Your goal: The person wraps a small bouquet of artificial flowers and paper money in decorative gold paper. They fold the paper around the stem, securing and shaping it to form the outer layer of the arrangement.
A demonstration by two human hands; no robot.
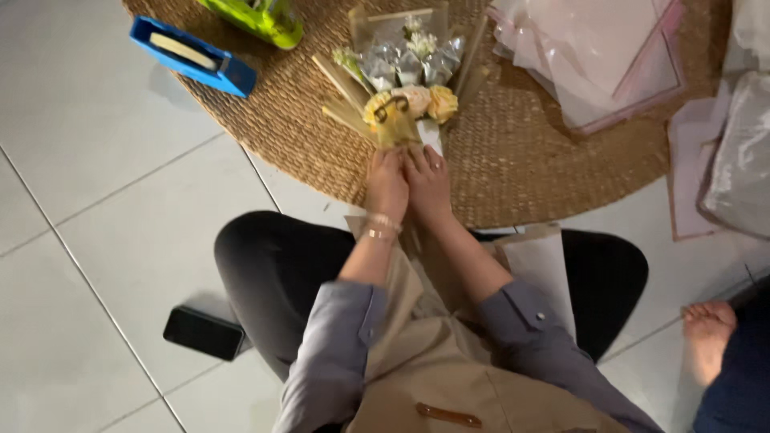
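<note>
A small bouquet (409, 100) of cream and yellow roses with silvery wrapped pieces lies on a round woven mat (513, 160). It is wrapped in olive-yellow and clear paper. My left hand (387, 186) and my right hand (427, 183) sit side by side, both closed around the bouquet's lower stem end. A bracelet circles my left wrist. The stem itself is hidden under my fingers.
A blue tape dispenser (194, 56) and a lime-green object (258, 18) lie at the mat's far left. Clear and pink wrapping sheets (601, 56) pile at the right. A black phone (204, 332) rests on the tiled floor. Another person's bare foot (709, 330) shows at the right.
</note>
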